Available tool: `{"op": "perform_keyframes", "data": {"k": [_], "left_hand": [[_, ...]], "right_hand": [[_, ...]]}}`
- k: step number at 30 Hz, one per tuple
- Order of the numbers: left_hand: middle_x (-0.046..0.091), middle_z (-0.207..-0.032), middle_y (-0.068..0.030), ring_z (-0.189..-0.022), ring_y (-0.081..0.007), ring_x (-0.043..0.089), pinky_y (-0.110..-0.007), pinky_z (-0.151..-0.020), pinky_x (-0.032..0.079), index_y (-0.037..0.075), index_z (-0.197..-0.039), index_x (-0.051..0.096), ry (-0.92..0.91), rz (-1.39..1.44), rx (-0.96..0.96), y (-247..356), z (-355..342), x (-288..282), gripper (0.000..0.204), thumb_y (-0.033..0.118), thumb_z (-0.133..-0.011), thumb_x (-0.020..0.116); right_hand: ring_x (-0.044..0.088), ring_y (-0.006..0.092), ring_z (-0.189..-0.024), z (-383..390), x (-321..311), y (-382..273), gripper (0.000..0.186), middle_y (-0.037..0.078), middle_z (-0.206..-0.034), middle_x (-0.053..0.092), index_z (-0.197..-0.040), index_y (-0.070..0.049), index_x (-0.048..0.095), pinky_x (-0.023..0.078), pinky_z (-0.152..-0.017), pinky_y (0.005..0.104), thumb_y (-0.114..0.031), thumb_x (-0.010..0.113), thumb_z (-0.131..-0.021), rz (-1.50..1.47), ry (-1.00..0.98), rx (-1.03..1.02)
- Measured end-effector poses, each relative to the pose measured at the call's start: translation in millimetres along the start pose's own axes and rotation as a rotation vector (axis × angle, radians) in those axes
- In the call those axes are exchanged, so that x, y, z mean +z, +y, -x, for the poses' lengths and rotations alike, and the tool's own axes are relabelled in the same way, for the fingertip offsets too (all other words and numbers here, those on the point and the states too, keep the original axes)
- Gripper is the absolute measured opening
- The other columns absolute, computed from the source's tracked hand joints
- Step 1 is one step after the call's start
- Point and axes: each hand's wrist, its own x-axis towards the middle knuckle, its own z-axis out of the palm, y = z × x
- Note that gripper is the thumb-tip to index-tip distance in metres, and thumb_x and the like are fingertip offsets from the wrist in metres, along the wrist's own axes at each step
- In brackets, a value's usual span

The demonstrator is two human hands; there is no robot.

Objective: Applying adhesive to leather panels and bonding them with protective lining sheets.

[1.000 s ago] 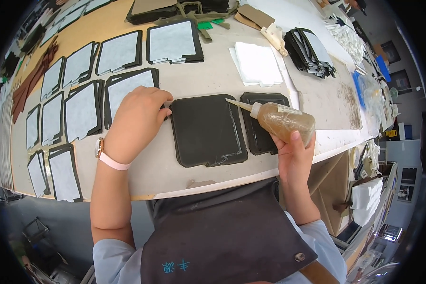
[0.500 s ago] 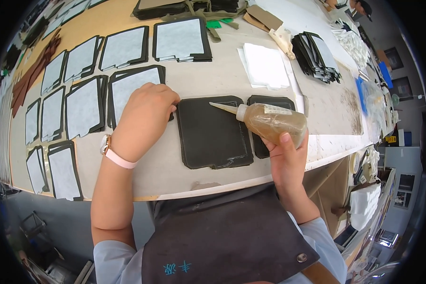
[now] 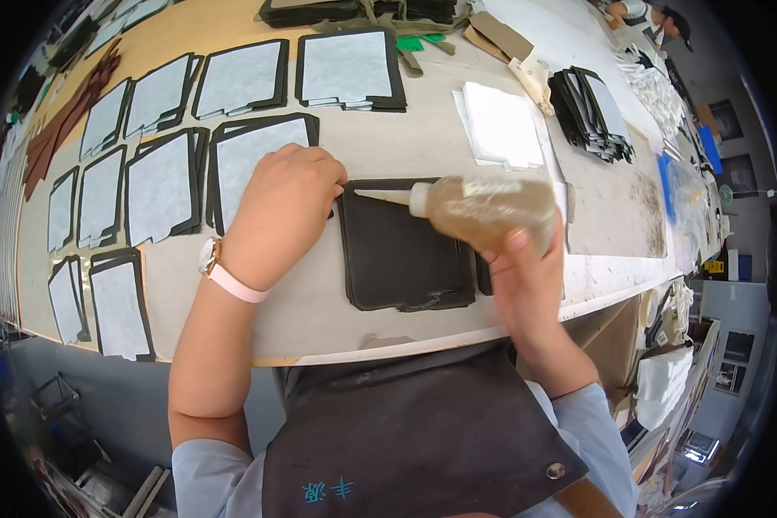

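Observation:
A black sheet panel (image 3: 406, 246), lying on similar pieces, rests on the table in front of me. My left hand (image 3: 295, 194) is closed, its thumb and fingertips at the panel's upper left corner. In my right hand (image 3: 527, 276) is a clear squeeze bottle (image 3: 492, 211) of brownish liquid, tipped on its side. Its long pale nozzle points left, and the tip is over the panel's top edge, close to my left fingertips; whether it touches cannot be seen. A shiny streak marks the panel's lower right edge. Behind the bottle, another black piece (image 3: 483, 274) is mostly hidden.
Rows of black panels with pale facings (image 3: 160, 186) cover the table's left side. White sheets (image 3: 501, 125) and a bundle of black pieces (image 3: 591, 112) lie at the back right. Brown strips (image 3: 69, 121) are at far left. Another person (image 3: 647, 22) is at the far right.
The bottle has moved left, bringing its nozzle tip from above the panel's middle to near its upper left corner. My left hand stays at that corner. The whole view has shifted slightly.

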Motion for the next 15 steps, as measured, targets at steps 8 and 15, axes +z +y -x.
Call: {"op": "perform_keyframes", "data": {"k": [8,15], "left_hand": [[0.066,-0.088,-0.0102,-0.088,-0.0319,0.059,-0.040,-0.082,0.047,0.002,-0.087,0.065,-0.031,0.011,-0.044,0,-2,2,0.004,0.003,-0.084,0.066],[0.067,-0.089,-0.0102,-0.088,-0.0318,0.059,-0.041,-0.083,0.047,0.002,-0.087,0.065,-0.039,0.012,-0.038,-1,-2,3,0.004,0.004,-0.084,0.066]], "right_hand": [[0.063,0.0217,-0.109,-72,-6,-25,0.067,0.011,-0.122,0.057,-0.138,-0.003,0.039,0.054,-0.095,0.0407,-0.034,0.074,-0.090,0.041,-0.156,0.019],[0.062,0.0203,-0.109,-78,6,-16,0.072,0.011,-0.122,0.057,-0.139,-0.003,0.039,0.054,-0.092,0.0382,-0.036,0.076,-0.087,0.116,-0.202,0.009]]}}
